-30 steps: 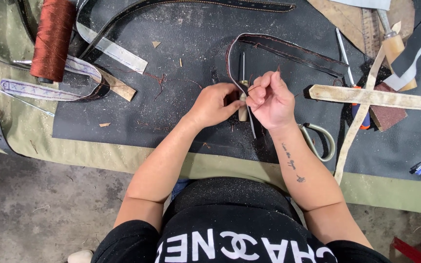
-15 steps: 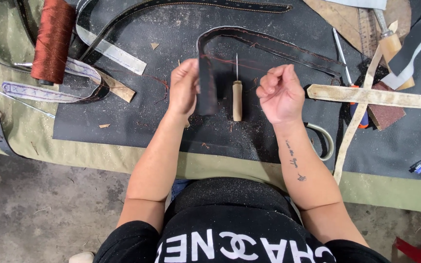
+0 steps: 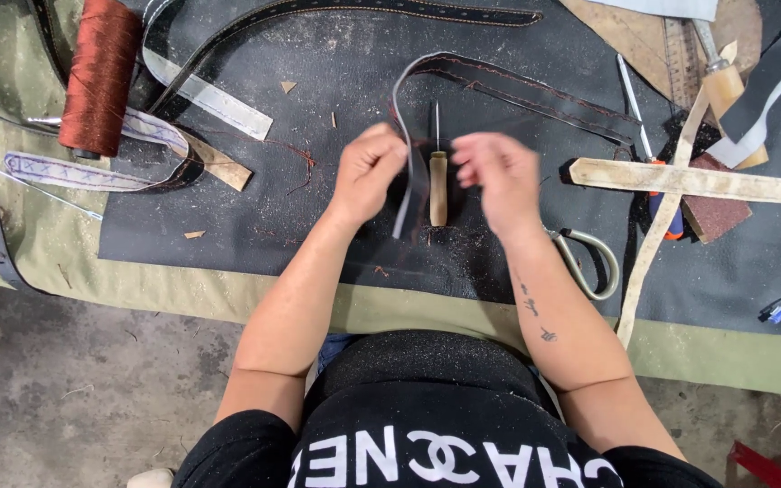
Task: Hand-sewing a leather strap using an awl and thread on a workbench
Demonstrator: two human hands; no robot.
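Black work mat point(image 3: 318, 208): left hand point(image 3: 368, 172) fisted on dark leather strap point(image 3: 409, 181), right hand point(image 3: 499, 176) loosely curled beside wooden-handled awl point(image 3: 438, 185).

Both hands point(image 3: 368, 172) point(image 3: 499, 176) raised, fingers curled

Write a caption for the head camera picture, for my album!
Left hand grips a dark leather strap beside a wooden-handled awl on the black mat; right hand hovers, blurred.

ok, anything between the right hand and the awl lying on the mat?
Nothing visible. The awl lies bare on the black mat, just left of the right hand. The dark strap, held by the left hand, is on the awl's far side.
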